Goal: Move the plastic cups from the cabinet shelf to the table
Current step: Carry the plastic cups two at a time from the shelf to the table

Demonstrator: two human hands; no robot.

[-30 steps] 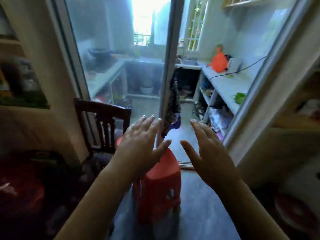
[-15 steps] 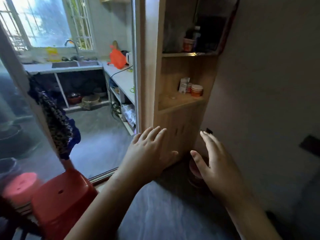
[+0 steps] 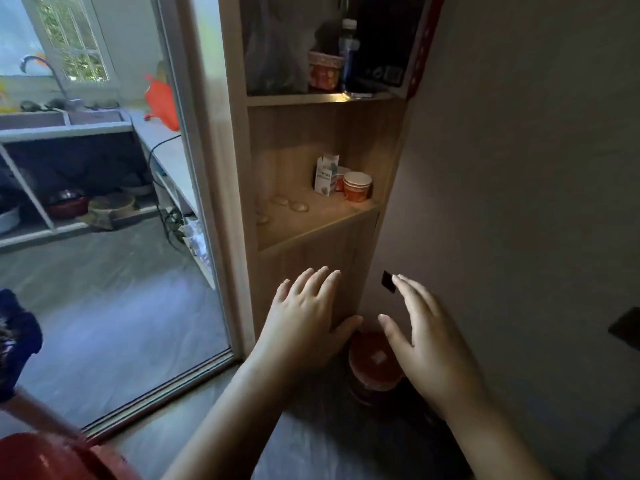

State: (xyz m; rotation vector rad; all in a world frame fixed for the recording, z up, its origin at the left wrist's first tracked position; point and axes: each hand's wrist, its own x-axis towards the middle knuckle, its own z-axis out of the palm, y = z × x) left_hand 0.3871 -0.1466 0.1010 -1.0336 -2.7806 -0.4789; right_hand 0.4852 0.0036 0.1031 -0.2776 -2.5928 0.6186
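So both hands are up in front of a narrow wooden cabinet (image 3: pixel 311 258), palms facing away and holding nothing: the left hand (image 3: pixel 304 323) has its fingers spread and loose in front of the closed lower door, and the right hand (image 3: pixel 420 336) is also splayed wide, thumb out, just right of the cabinet's corner by the grey wall (image 3: pixel 519 168). Neither one touches anything as far as I can see. The plastic cups are on the open middle shelf (image 3: pixel 311 220), tucked into the back right corner: an orange cup (image 3: pixel 357 186) with a white rim in front, and a second cup (image 3: pixel 341 178) mostly hidden behind it, right next to a small white carton (image 3: pixel 326 178). A few clear roundish blobs (image 3: pixel 294 204) sit on the shelf further left, can't tell what those are. On the shelf above there's another orange patterned cup (image 3: pixel 322 71), a bottle (image 3: pixel 348 46) and a dark box (image 3: pixel 388 39). Down on the floor between the two hands there's a round reddish lidded tub (image 3: pixel 372 362), partly covered by the right thumb. To the left a sliding glass door (image 3: pixel 114 202) looks into a kitchen with a sink (image 3: pixel 62 116) and counter, and a red plastic stool (image 3: pixel 45 459) pokes into the bottom left corner. No table anywhere in view
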